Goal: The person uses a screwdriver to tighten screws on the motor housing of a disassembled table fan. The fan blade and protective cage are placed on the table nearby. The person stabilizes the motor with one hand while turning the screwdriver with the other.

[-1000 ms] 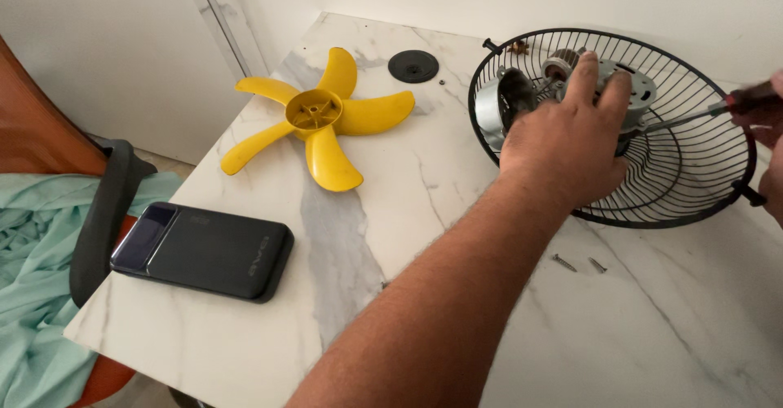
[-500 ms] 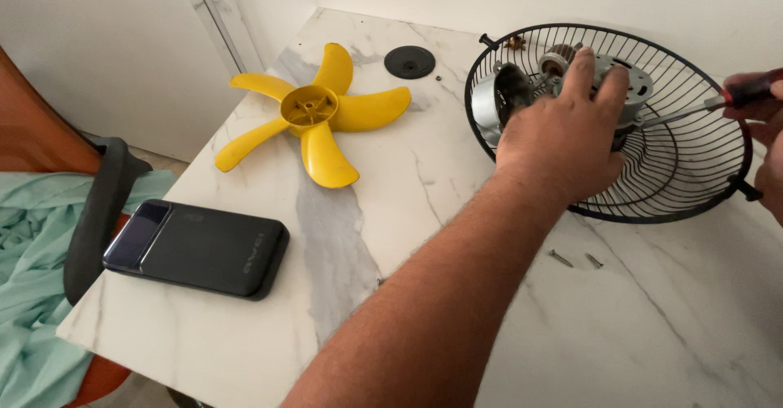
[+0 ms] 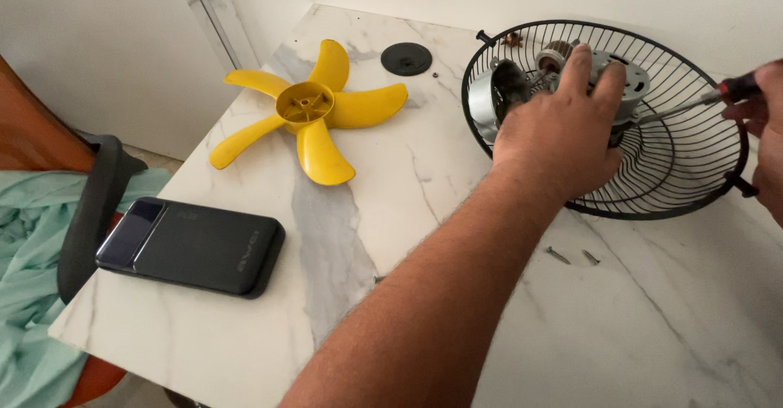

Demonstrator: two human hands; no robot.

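Fan motor (image 3: 603, 69) half-hidden under gripping left hand (image 3: 563, 135); right hand (image 3: 763, 122), cut off at frame edge, around screwdriver (image 3: 693, 104).

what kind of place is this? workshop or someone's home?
Likely a home, not a workshop. The work surface is a white marble table in a plain wall corner, with teal cloth draped beside it. The left hand steadies a fan motor in its black wire guard; a yellow fan blade lies nearby.
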